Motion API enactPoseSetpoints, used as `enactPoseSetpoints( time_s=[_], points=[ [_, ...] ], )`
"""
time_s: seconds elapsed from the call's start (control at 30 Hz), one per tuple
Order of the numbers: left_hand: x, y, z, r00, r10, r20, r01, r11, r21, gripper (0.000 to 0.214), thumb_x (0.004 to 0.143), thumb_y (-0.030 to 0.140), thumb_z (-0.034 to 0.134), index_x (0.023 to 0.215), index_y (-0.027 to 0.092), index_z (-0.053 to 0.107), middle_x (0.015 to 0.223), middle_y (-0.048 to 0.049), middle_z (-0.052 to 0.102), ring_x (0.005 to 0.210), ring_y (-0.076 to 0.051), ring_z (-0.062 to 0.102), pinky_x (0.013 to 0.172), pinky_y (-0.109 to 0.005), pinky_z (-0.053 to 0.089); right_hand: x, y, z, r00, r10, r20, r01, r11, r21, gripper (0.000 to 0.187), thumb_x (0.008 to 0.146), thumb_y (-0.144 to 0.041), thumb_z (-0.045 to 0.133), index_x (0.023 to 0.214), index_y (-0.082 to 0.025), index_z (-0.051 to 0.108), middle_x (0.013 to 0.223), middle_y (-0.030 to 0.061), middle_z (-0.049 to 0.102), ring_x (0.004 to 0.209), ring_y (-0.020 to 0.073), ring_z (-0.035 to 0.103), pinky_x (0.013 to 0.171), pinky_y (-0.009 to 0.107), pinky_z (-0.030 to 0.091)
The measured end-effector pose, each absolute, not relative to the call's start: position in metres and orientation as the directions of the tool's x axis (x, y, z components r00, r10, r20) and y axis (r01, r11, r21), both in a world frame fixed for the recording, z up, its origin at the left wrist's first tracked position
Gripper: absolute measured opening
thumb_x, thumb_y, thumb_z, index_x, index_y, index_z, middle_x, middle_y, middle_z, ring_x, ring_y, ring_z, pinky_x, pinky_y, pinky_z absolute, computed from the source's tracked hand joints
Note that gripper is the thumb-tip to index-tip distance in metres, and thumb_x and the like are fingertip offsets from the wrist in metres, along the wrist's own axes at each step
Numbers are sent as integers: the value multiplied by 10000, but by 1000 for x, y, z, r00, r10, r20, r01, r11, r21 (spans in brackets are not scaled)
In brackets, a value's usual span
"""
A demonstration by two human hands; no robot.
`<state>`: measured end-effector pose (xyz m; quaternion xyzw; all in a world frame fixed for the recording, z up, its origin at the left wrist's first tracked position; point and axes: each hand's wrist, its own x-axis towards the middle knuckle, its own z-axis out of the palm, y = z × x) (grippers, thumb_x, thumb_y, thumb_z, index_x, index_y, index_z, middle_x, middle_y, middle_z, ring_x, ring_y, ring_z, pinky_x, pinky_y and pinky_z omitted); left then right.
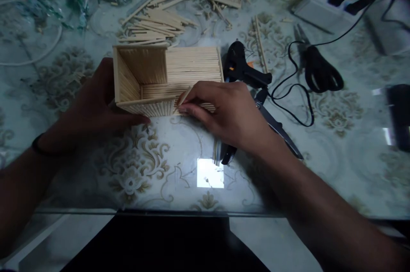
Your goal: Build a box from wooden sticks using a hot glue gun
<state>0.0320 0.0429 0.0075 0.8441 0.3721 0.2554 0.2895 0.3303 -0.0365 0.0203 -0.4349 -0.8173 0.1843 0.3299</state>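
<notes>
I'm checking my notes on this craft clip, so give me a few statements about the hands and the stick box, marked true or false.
The right hand pinches a thin stick at the front edge of the stick box. True.
The left hand holds the glue gun. False: it grips the stick box at its left side; the glue gun lies right of it.
Loose sticks lie beyond the stick box. True.
The scissors lie left of the stick box. False: they lie far right, past the glue gun.

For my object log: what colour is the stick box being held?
The box is pale tan wood, clearest in head view.
</notes>
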Motion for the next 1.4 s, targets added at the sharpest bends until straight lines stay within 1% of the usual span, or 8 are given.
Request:
enactPoseSetpoints(
  time_s=[0.3, 0.47, 0.6, 0.77, 0.93, 1.13, 1.3, 1.4],
  points=[
    [35, 44, 12, 613, 765, 196, 459, -547, 700, 1210, 556, 724, 1008, 1507, 161, 515, 1454, -91, 674, 1403, -424, 657, 1148, -768, 469, 327, -38, 21, -401, 837, 371, 574, 546, -610, 132, 1070, -185, 662, 993, -165, 766, 955, 30, 834, 855, 180, 765, 822, 287, 545],
    [37, 41, 13, 606, 773, 189, 392, -497, 774, 1116, 573, 615, 1052, 1451, 128, 563, 1387, -97, 717, 1318, -421, 712, 1128, -709, 528, 325, -39, 22, -378, 871, 314, 613, 490, -620, 146, 1075, -233, 660, 988, -215, 775, 954, 13, 837, 829, 189, 766, 810, 302, 547],
    [36, 42, 12, 602, 779, 177, 383, -476, 792, 1073, 571, 588, 1064, 1439, 168, 592, 1387, -75, 727, 1314, -413, 716, 1137, -677, 550, 325, -39, 21, -372, 868, 329, 601, 496, -627, 135, 1072, -220, 675, 991, -207, 783, 950, 19, 844, 819, 184, 774, 806, 299, 551],
    [37, 43, 11, 610, 774, 171, 368, -468, 804, 1101, 608, 633, 1039, 1470, 137, 567, 1411, -108, 704, 1386, -454, 669, 1208, -714, 460, 324, -40, 23, -381, 850, 364, 561, 525, -640, 130, 1056, -167, 694, 967, -200, 783, 949, 24, 855, 855, 182, 796, 816, 283, 566],
    [41, 40, 15, 590, 791, 165, 354, -436, 828, 1061, 598, 588, 1056, 1419, 97, 597, 1370, -114, 716, 1378, -487, 659, 1191, -750, 443, 323, -40, 22, -377, 850, 369, 557, 526, -643, 131, 1059, -177, 695, 965, -210, 779, 962, 11, 859, 862, 171, 794, 820, 273, 561],
    [40, 39, 16, 609, 768, 198, 367, -495, 788, 1032, 614, 662, 1019, 1418, 165, 606, 1337, -50, 733, 1310, -408, 726, 1146, -708, 515, 322, -40, 20, -363, 856, 367, 546, 515, -660, 124, 1064, -188, 689, 986, -198, 785, 979, 10, 864, 885, 168, 800, 842, 279, 575],
    [40, 39, 16, 586, 788, 188, 340, -450, 826, 946, 623, 583, 1051, 1349, 144, 635, 1316, -83, 748, 1309, -404, 722, 1156, -673, 548, 322, -40, 21, -358, 859, 366, 542, 510, -668, 107, 1049, -172, 713, 982, -173, 796, 956, 34, 864, 875, 174, 803, 851, 274, 583],
    [39, 43, 13, 604, 777, 177, 319, -439, 840, 957, 590, 550, 1073, 1340, 165, 619, 1319, -66, 747, 1304, -415, 723, 1144, -685, 558, 323, -39, 21, -363, 856, 367, 546, 515, -661, 124, 1056, -177, 698, 988, -188, 801, 967, 31, 870, 875, 183, 809, 848, 282, 584]
  ],
)
